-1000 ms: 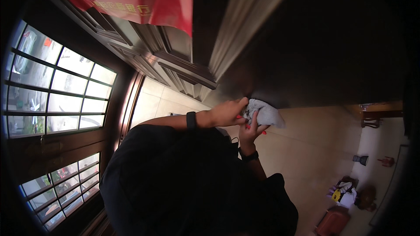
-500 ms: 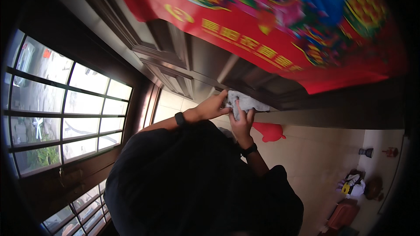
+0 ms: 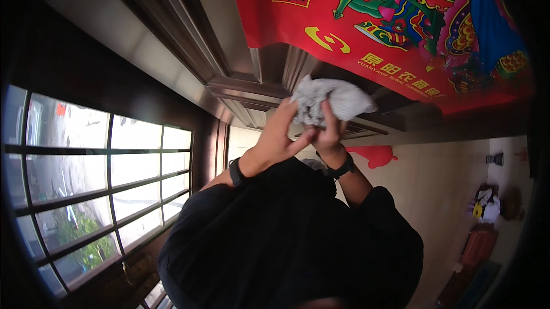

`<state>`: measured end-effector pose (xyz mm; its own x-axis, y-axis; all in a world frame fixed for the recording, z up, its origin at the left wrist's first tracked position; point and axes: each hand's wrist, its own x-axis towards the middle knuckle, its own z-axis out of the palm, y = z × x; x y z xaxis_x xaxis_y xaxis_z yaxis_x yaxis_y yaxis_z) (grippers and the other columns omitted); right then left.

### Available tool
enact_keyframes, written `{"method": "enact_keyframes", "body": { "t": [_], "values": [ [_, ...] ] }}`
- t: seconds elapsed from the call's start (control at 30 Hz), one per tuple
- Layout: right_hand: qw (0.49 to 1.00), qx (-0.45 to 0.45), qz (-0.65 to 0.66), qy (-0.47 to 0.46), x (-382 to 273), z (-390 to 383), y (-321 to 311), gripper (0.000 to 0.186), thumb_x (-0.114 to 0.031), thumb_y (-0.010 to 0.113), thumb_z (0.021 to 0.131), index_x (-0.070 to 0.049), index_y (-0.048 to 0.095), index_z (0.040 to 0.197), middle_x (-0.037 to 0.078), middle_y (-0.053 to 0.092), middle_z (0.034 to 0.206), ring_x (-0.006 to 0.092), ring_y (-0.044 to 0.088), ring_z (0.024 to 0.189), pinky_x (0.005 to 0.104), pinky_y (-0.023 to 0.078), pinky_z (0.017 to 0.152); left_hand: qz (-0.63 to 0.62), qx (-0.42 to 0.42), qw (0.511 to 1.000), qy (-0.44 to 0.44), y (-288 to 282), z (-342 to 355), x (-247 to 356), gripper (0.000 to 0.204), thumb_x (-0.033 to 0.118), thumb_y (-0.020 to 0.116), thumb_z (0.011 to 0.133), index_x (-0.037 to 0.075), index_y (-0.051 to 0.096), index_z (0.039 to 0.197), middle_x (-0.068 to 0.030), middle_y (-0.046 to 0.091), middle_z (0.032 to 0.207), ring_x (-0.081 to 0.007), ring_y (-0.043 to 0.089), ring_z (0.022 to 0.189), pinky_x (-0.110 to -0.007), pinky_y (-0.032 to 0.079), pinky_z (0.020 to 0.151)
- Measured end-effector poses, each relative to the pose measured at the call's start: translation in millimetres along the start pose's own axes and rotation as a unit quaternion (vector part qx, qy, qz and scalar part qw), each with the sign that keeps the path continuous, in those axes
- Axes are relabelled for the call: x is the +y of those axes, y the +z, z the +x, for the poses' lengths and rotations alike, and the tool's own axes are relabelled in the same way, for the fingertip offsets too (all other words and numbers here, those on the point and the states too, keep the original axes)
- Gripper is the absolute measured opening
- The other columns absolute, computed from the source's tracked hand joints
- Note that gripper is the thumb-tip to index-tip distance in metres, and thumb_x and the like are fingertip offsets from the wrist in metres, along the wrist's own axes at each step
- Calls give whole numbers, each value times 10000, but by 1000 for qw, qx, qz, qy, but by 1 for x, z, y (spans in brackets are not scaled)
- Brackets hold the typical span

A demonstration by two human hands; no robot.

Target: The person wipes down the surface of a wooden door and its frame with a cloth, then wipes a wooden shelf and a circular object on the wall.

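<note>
A crumpled pale grey cloth (image 3: 344,97) is held up in front of a dark, moulded door (image 3: 189,34), just below a colourful red poster (image 3: 418,17). My left hand (image 3: 275,140) grips the cloth's left side, fingers curled against it. Underneath, my right hand (image 3: 331,134) is closed on the same cloth, with a finger pressed into its folds. Both wrists wear dark bands.
On the left stands a dark door frame with barred glass panes (image 3: 74,177). Below the door is a pale tiled floor (image 3: 435,183). A red object (image 3: 378,154) lies behind my right arm. Several items, including a brown-red piece (image 3: 478,243), line the right side.
My hands and the cloth have risen toward the poster and the cloth is more bunched. The view has shifted, bringing more of the poster and door panels into sight.
</note>
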<state>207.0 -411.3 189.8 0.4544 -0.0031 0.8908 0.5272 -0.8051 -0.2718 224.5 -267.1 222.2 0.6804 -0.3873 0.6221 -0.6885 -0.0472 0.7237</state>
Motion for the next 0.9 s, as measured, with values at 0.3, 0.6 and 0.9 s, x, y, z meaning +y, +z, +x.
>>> {"method": "enact_keyframes", "body": {
  "t": [0.3,0.6,0.9],
  "values": [
    [984,2,-143,104,-8,-22,-26,481,-73,673,694,43,535,1140,225,525,1075,371,501,987,436,431,838,-26,-87,995,-31,31,7,-12,499,213,641,751,-17,406,1125,-219,505,955,-409,535,805,-431,451,638],
    [990,-108,7,89,-22,-8,11,477,-186,663,710,-24,559,1147,223,524,1064,383,498,985,440,412,855,38,-45,992,-111,-19,-21,-11,545,187,644,760,-34,371,1178,-251,510,1042,-419,534,900,-408,457,728],
    [997,-75,6,8,-45,46,34,522,-118,617,738,-40,490,1238,249,488,1078,407,507,958,439,436,800,-5,103,994,-32,-36,7,-9,498,94,629,743,-41,395,1162,-223,494,1065,-375,514,938,-385,421,806]
  ]
}}
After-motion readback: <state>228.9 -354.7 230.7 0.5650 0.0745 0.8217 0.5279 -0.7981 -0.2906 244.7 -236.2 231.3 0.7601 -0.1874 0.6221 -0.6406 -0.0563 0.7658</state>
